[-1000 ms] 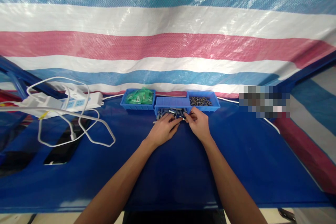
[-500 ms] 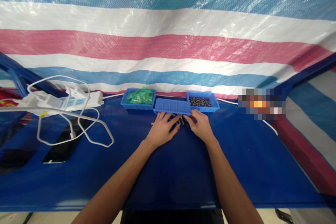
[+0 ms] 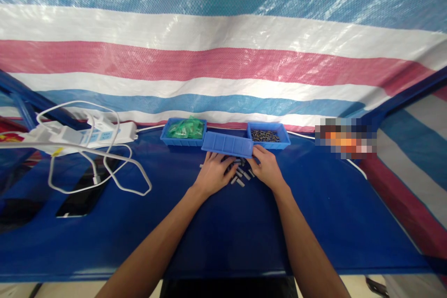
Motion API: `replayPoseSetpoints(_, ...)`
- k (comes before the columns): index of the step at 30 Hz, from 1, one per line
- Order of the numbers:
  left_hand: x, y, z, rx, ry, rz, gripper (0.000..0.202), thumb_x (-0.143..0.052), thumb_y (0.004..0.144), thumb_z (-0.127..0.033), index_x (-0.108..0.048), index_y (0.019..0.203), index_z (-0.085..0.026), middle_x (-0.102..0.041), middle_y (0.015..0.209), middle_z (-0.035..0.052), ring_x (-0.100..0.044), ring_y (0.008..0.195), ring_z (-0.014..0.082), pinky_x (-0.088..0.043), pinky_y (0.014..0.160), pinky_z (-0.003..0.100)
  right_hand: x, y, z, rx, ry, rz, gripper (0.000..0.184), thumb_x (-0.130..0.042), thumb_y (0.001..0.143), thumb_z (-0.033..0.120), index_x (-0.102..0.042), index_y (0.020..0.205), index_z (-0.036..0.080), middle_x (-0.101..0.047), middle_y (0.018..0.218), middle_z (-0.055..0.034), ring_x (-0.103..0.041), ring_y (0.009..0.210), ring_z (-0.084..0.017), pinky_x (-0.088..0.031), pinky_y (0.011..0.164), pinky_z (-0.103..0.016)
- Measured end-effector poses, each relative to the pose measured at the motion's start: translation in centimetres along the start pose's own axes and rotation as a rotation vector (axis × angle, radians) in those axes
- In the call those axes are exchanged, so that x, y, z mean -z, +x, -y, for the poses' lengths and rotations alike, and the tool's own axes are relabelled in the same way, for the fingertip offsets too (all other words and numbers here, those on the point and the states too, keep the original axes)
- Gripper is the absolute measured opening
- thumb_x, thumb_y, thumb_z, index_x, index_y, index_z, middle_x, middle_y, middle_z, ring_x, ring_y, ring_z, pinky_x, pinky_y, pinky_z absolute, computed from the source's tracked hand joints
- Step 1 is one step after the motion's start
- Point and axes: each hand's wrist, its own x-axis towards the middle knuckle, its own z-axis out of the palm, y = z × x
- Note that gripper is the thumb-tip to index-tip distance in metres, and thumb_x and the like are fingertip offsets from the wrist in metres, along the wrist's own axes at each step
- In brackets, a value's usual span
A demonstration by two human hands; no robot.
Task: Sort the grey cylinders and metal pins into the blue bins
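Note:
A middle blue tray lies tipped over towards me, its ribbed underside up. Small grey cylindrical parts are spilled on the blue table just in front of it. My left hand lies flat with fingers stretched out, partly over the spilled parts, its fingertips at the tray's front edge. My right hand is curled at the tray's right front corner and seems to grip it. The parts lie between my two hands.
A blue tray of green pieces stands at the back left and a blue tray of dark small parts at the back right. A white power strip with looping cables and a black phone lie to the left. A striped tarp hangs behind.
The middle tray has tipped further over until its underside faces up. The grey parts have spilled out onto the table, and both hands drew back slightly towards me.

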Motion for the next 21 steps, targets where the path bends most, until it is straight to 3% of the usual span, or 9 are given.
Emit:
replayPoseSetpoints(4,1.1,-0.1,-0.2,0.023,-0.03,-0.008,0.027,-0.054,0.103,-0.03,-0.076,0.114,-0.019,-0.07,0.116,0.0115,-0.062,0.113,0.0285,-0.053,0.101,0.048,0.7,0.9,0.8,-0.086,0.069,-0.071,0.012,-0.06,0.1,0.032,-0.067,0.096,0.023,-0.071,0.091,-0.0074,-0.07,0.081,-0.024,-0.056,0.072,-0.034)
replayPoseSetpoints(8,2.0,-1.4,-0.2,0.097,0.033,-0.03,0.031,-0.053,0.104,-0.032,-0.074,0.123,-0.019,-0.068,0.131,0.0132,-0.052,0.137,0.0322,-0.049,0.111,0.05,1.7,2.8,1.4,-0.212,0.253,-0.057,0.019,-0.065,0.096,0.04,-0.061,0.088,0.023,-0.07,0.077,-0.003,-0.072,0.067,-0.022,-0.057,0.064,-0.033)
replayPoseSetpoints(11,2.0,-2.9,0.0,0.171,0.126,0.015,0.048,-0.056,0.102,-0.043,-0.062,0.145,-0.021,-0.051,0.157,0.0147,-0.034,0.154,0.0384,-0.039,0.121,0.059,2.4,4.6,1.4,-0.307,0.311,-0.027,0.027,-0.067,0.094,0.044,-0.055,0.08,0.024,-0.065,0.063,0.0014,-0.07,0.057,-0.021,-0.054,0.058,-0.031)
replayPoseSetpoints(13,1.7,-3.6,0.0,0.196,0.162,0.07,0.058,-0.053,0.103,-0.048,-0.052,0.154,-0.021,-0.042,0.164,0.0165,-0.029,0.157,0.0403,-0.034,0.124,0.062,2.6,5.8,1.2,-0.383,0.344,0.009,0.033,-0.068,0.091,0.047,-0.052,0.075,0.024,-0.064,0.059,0.0024,-0.066,0.051,-0.018,-0.05,0.052,-0.028)
replayPoseSetpoints(17,0.8,-4.2,-1.0,0.198,0.18,0.135,0.065,-0.046,0.106,-0.049,-0.04,0.161,-0.017,-0.032,0.169,0.0197,-0.021,0.16,0.0393,-0.03,0.126,0.061,2.4,8.1,0.3,-0.501,0.38,0.122,0.037,-0.076,0.085,0.044,-0.051,0.067,0.023,-0.064,0.053,0.0021,-0.062,0.044,-0.015,-0.045,0.044,-0.024)
replayPoseSetpoints(21,0.3,-4.0,-2.5,0.123,0.156,0.144,0.065,-0.045,0.106,-0.052,-0.04,0.161,-0.018,-0.03,0.171,0.0182,-0.019,0.161,0.0384,-0.03,0.127,0.061,2.2,9.1,0.0,-0.679,0.499,0.009,0.024,-0.078,0.084,0.035,-0.062,0.075,0.02,-0.068,0.056,-0.0008,-0.069,0.049,-0.017,-0.053,0.046,-0.023)
